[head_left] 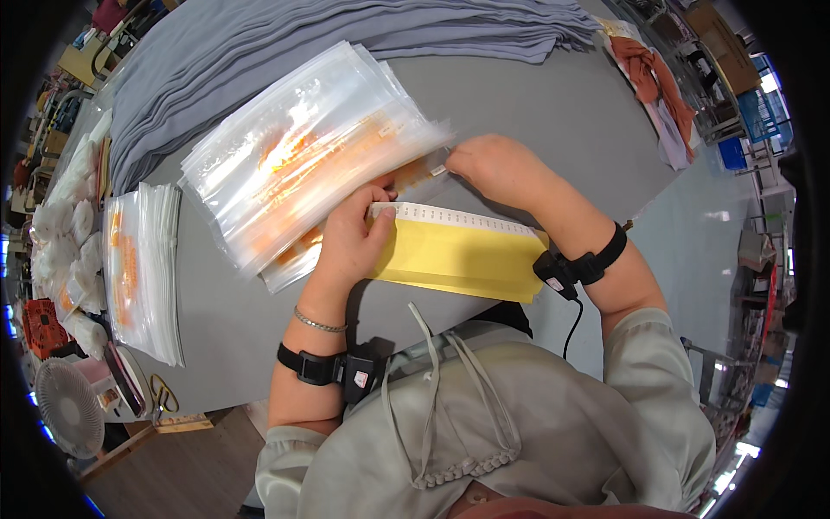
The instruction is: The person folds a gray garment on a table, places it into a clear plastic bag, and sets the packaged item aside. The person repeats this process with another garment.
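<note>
My left hand (350,235) presses down on the left end of a yellow sheet of small white stickers (458,255), thumb on its top edge. My right hand (494,164) pinches a small white sticker (439,170) at the edge of a fanned stack of clear plastic bags with orange print (303,151). Both wrists wear black straps. The bag stack lies on the grey table (553,112) just beyond my hands.
A second pile of clear bags (143,268) lies at the left. Folded grey cloth (346,30) covers the far side. A small white fan (69,406), scissors (162,396) and white bundles (65,242) sit at the left edge. Orange cloth (657,73) lies far right.
</note>
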{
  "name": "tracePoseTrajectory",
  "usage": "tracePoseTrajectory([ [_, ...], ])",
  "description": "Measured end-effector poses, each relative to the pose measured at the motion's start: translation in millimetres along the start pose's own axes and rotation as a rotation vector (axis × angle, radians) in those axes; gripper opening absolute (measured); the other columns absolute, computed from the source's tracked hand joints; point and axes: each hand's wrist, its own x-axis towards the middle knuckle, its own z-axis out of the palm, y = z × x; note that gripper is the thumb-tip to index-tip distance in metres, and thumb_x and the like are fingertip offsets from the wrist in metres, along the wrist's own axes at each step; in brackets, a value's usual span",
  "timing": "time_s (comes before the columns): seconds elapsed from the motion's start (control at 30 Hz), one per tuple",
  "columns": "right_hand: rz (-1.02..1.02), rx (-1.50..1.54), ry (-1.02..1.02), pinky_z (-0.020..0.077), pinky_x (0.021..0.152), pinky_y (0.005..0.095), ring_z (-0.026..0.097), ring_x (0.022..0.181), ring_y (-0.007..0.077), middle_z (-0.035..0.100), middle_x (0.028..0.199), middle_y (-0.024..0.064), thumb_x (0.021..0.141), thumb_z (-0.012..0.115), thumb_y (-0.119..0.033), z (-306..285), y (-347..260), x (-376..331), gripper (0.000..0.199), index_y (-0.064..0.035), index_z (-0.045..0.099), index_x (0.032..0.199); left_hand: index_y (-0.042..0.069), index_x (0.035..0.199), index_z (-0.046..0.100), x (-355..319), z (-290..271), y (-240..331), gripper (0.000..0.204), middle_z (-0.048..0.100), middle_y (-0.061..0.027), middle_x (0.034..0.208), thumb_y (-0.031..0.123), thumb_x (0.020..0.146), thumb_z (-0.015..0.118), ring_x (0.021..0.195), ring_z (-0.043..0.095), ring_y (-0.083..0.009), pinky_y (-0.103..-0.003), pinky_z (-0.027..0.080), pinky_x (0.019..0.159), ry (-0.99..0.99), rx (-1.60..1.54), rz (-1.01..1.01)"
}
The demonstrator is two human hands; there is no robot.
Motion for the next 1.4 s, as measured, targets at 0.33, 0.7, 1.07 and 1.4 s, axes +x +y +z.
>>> tracePoseTrajectory([
  [0.33, 0.196, 0.184, 0.432, 0.0492, 0.066, 0.0393, 0.061, 0.075, 0.0331, 0.065, 0.082, 0.0109, 0.086, 0.061, -0.017, -11.9, -3.4, 25.0, 0.013, -0.0058, 0.065, 0.092, -0.002, 0.093, 0.054, -1.7, 6.0, 3.2, 0.009, 0.063, -0.0185, 0.115, 0.003, 0.086, 0.055, 0.100, 0.063, -0.0264, -0.034, 0.048, 0.088, 0.042, 0.046, 0.133],
  [0.7, 0.585, 0.494, -0.182, 0.0492, 0.067, 0.0350, 0.063, 0.072, 0.0273, 0.066, 0.080, 0.0104, 0.079, 0.063, -0.013, -41.0, -7.7, -93.2, 0.018, -0.0037, 0.064, 0.094, -0.002, 0.098, 0.051, 2.2, 5.8, -11.8, 0.007, 0.060, -0.0187, 0.120, -0.001, 0.091, 0.050, 0.104, 0.060, -0.0208, -0.032, 0.046, 0.092, 0.029, -0.098, -0.010],
  [1.07, 0.467, 0.405, -0.072, 0.0477, 0.066, 0.0345, 0.058, 0.075, 0.0256, 0.060, 0.082, 0.0088, 0.078, 0.065, -0.010, -20.5, -17.3, -116.4, 0.013, -0.0052, 0.063, 0.090, -0.003, 0.098, 0.051, 2.9, 3.9, -13.1, 0.007, 0.059, -0.0197, 0.121, 0.000, 0.092, 0.050, 0.105, 0.060, -0.0204, -0.032, 0.046, 0.092, 0.022, -0.023, -0.003],
  [1.4, 0.890, 0.483, 0.194, 0.0470, 0.063, 0.0316, 0.058, 0.066, 0.0177, 0.061, 0.072, 0.0060, 0.082, 0.063, -0.012, -32.9, -8.5, -105.7, 0.010, -0.0028, 0.063, 0.085, -0.003, 0.098, 0.052, 1.3, 3.1, -14.0, 0.008, 0.059, -0.0189, 0.122, -0.001, 0.090, 0.051, 0.106, 0.060, -0.0213, -0.033, 0.046, 0.092, 0.005, -0.028, 0.031],
])
